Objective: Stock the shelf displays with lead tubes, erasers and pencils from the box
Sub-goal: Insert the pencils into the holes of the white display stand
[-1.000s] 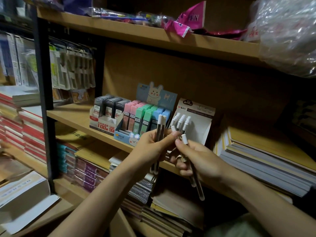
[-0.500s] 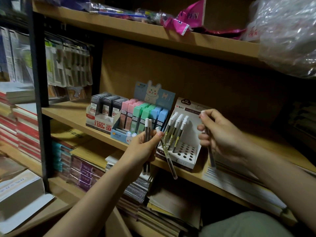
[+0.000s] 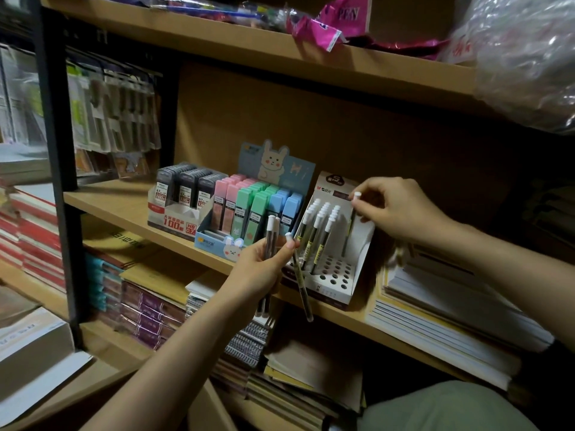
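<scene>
1. White-capped lead tube, pinched at its cap by the right hand, hangs over the holed display stand; tilted, it could miss its hole.
2. Left hand grasps spare tubes; one slanting tube might slip.
3. Pastel lead cases crowd just beside the stand.

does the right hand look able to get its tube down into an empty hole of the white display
Probably yes. The right hand pinches a lead tube over the white display, whose front and right-side holes are empty; the standing tubes sit to the left, out of the way.
</scene>
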The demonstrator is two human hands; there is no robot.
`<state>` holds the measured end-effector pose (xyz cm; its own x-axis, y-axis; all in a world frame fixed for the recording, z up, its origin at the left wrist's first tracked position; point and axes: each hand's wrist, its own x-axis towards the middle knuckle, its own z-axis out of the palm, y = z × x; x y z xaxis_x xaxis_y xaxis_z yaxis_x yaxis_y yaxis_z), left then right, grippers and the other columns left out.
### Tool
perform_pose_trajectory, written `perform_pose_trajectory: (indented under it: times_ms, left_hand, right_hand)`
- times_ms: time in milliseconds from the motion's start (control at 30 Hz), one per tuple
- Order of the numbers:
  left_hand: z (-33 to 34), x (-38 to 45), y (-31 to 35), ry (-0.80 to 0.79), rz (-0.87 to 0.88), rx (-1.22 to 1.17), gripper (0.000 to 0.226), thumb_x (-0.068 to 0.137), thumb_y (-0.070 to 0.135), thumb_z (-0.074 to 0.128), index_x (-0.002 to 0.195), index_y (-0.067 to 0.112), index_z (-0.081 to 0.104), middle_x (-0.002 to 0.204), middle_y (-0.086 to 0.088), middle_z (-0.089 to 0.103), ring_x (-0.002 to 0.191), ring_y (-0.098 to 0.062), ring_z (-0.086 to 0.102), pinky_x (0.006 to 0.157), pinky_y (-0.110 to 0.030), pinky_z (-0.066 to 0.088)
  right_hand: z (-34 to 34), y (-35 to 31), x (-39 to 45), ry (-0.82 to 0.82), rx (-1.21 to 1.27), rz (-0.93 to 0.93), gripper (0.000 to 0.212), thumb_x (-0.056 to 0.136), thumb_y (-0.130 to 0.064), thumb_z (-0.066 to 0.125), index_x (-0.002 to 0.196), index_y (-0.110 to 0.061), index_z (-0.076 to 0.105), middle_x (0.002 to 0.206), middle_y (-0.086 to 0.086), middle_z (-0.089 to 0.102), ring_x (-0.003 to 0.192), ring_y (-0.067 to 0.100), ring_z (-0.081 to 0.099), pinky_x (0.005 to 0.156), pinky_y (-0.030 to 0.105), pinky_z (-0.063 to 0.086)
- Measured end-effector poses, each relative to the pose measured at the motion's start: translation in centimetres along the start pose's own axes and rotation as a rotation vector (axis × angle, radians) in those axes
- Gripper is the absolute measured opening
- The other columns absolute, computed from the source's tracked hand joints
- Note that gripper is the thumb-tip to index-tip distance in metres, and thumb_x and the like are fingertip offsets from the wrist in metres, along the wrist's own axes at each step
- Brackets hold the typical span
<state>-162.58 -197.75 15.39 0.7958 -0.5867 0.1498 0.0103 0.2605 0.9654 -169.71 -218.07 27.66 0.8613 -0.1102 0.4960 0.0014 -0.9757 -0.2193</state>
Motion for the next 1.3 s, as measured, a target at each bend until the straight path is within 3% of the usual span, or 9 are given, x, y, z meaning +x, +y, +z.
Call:
perform_pose_trajectory:
  times_ms: [333,433,500,600,667,767,1000,1200,1300]
  left_hand:
    - [0.1,0.3,-0.8,0.048,-0.026,0.100,0.023,0.098,0.033,0.051,0.105,0.021,0.070,0.052,0.018,0.057,0.048,0.000,0.045,0.043,-0.011,0.033]
    - [0.1,0.3,-1.1,0.067,-0.033,0.088,0.024,0.097,0.034,0.053,0.104,0.020,0.071,0.077,-0.008,0.056,0.053,-0.011,0.040,0.045,-0.018,0.030]
    - [0.2,0.3,-1.3,0.073,-0.040,0.067,0.026,0.096,0.037,0.054,0.103,0.019,0.071,0.080,-0.011,0.049,0.052,-0.012,0.037,0.047,-0.022,0.028]
    - [0.1,0.3,-1.4,0.067,-0.044,0.059,0.027,0.096,0.038,0.054,0.103,0.019,0.072,0.067,-0.005,0.045,0.050,-0.010,0.037,0.047,-0.023,0.028]
    - [0.0,0.4,-1.4,0.060,-0.044,0.061,0.027,0.096,0.037,0.054,0.104,0.018,0.071,0.058,0.003,0.045,0.047,-0.009,0.037,0.046,-0.022,0.028]
    - [0.2,0.2,-1.0,0.035,-0.037,0.048,0.027,0.096,0.032,0.054,0.106,0.012,0.069,0.046,0.013,0.050,0.040,-0.001,0.043,0.040,-0.015,0.033]
    - [0.3,-0.2,0.1,0.023,-0.020,-0.010,0.027,0.093,0.030,0.059,0.103,0.007,0.067,0.047,0.011,0.050,0.046,-0.005,0.035,0.044,-0.017,0.032]
    - [0.9,-0.7,0.5,-0.010,-0.013,-0.069,0.031,0.093,0.028,0.058,0.107,0.001,0.064,0.047,0.012,0.052,0.047,-0.004,0.037,0.046,-0.017,0.034]
    - [1.1,-0.9,0.7,-0.011,-0.015,-0.082,0.029,0.091,0.028,0.060,0.102,0.003,0.066,0.048,0.012,0.050,0.049,-0.006,0.037,0.046,-0.017,0.034]
  right_hand:
    - [1.1,1.4,0.6,0.002,-0.019,-0.022,0.022,0.095,-0.021,0.060,0.116,-0.021,0.066,0.104,-0.010,0.064,0.087,-0.004,0.061,0.071,0.008,0.045]
    - [1.3,1.6,0.4,0.002,0.004,-0.002,0.021,0.095,-0.021,0.060,0.114,-0.021,0.066,0.101,-0.010,0.066,0.087,-0.004,0.063,0.073,0.010,0.048]
    - [1.1,1.6,0.5,-0.025,0.013,0.005,0.019,0.094,-0.021,0.061,0.112,-0.022,0.066,0.101,-0.009,0.068,0.083,-0.004,0.066,0.074,0.012,0.052]
    - [0.8,1.7,0.7,-0.050,0.047,0.050,0.018,0.093,-0.020,0.063,0.111,-0.022,0.059,0.100,-0.006,0.067,0.079,-0.001,0.068,0.072,0.017,0.056]
    - [0.8,1.6,1.0,-0.012,-0.002,0.079,0.020,0.092,-0.020,0.066,0.110,-0.022,0.057,0.095,-0.007,0.065,0.076,-0.001,0.065,0.064,0.010,0.050]
    - [1.2,1.2,1.6,0.078,-0.041,0.091,0.016,0.088,-0.017,0.070,0.104,-0.017,0.065,0.092,-0.004,0.068,0.082,0.003,0.064,0.069,0.010,0.045]
    - [2.5,0.3,1.3,0.121,-0.081,0.119,0.020,0.083,-0.014,0.075,0.103,-0.014,0.072,0.110,0.004,0.068,0.105,0.014,0.060,0.087,0.021,0.047]
    - [2.6,-0.2,1.4,0.151,-0.105,0.139,0.022,0.084,-0.012,0.073,0.105,-0.009,0.073,0.109,0.005,0.070,0.100,0.011,0.062,0.083,0.015,0.043]
    - [2.6,-0.2,1.1,0.041,-0.162,0.125,0.019,0.088,-0.016,0.069,0.106,-0.010,0.072,0.110,0.005,0.070,0.092,0.007,0.061,0.073,0.011,0.044]
